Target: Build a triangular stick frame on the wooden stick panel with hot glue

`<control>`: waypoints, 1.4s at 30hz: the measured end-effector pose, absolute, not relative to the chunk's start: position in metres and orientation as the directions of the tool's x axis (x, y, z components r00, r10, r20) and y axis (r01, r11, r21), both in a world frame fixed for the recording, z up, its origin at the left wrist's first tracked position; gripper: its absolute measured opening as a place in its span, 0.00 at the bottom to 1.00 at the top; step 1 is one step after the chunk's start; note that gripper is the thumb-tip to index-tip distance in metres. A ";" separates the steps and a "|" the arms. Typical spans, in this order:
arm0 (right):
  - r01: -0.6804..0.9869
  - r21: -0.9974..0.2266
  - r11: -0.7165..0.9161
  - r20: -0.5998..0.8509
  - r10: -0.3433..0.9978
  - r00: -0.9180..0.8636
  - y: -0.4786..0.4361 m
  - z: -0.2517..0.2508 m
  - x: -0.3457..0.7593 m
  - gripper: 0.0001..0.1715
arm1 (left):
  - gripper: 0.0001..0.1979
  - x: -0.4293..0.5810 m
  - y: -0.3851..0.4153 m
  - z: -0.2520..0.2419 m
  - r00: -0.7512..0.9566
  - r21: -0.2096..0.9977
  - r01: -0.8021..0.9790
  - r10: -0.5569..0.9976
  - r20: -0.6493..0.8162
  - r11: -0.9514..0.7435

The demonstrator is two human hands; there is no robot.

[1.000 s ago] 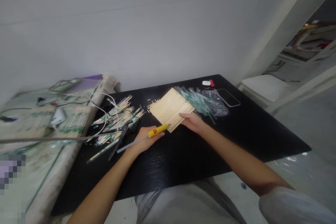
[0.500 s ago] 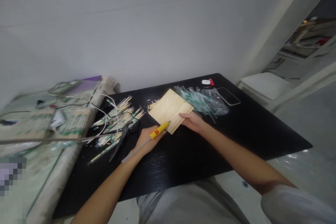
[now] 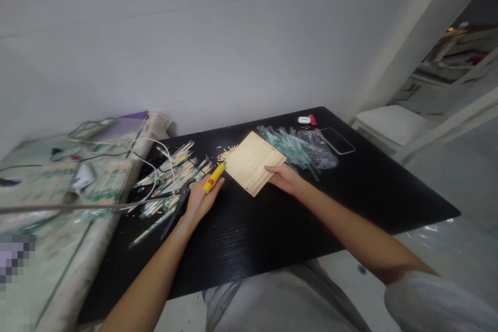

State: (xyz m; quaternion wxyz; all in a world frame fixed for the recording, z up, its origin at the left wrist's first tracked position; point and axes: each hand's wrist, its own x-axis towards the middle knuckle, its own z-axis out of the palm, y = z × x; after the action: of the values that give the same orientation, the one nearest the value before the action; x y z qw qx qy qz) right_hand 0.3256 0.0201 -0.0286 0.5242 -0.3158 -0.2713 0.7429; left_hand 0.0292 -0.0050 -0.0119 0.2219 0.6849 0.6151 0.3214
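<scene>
My left hand (image 3: 199,198) is closed around a yellow hot glue gun (image 3: 213,179), with a pale glue stick trailing from its back end. The nozzle points toward the left corner of a square wooden panel (image 3: 253,158) that looks built from thin sticks. By its right edge, my right hand (image 3: 287,180) grips this panel, thumb on top, and holds it tilted. Small cut stick pieces (image 3: 225,155) lie behind the panel. Left of my left hand are black-handled scissors (image 3: 179,207), partly hidden by the hand, and a heap of wrapped chopsticks (image 3: 155,208).
On the black table (image 3: 249,249) are green-and-clear wrappers (image 3: 290,145), a phone-like frame (image 3: 337,141) and a white case (image 3: 304,120). A white cable (image 3: 170,158) loops over the chopsticks. At left, a plastic-covered surface (image 3: 83,238) carries a white adapter (image 3: 83,176). A white stool (image 3: 392,123) stands at right.
My left hand has drawn the glue gun leftward and slightly up, away from the panel's lower edge. My right hand and the panel have stayed nearly in place.
</scene>
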 end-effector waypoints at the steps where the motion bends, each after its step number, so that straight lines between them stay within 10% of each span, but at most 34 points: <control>1: -0.603 -0.736 -0.307 -0.192 0.949 -0.249 0.020 -0.029 0.326 0.32 | 0.20 0.032 -0.007 -0.012 0.074 0.678 0.714 0.981 0.177 -0.176; 8: -0.551 -0.763 -0.339 -0.216 0.936 -0.277 0.024 -0.036 0.328 0.20 | 0.21 0.035 -0.009 -0.012 0.180 0.601 0.746 0.956 0.230 -0.285; 42: -0.536 -0.769 -0.347 -0.231 0.934 -0.272 0.024 -0.035 0.322 0.29 | 0.16 0.028 -0.003 -0.013 -0.037 0.663 0.736 0.968 0.246 -0.141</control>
State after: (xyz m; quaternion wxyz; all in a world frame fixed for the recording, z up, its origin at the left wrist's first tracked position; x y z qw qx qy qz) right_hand 0.3217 0.0240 -0.0351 0.4939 -0.3462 -0.2873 0.7441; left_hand 0.0278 -0.0031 -0.0128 0.1698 0.6729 0.6331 0.3428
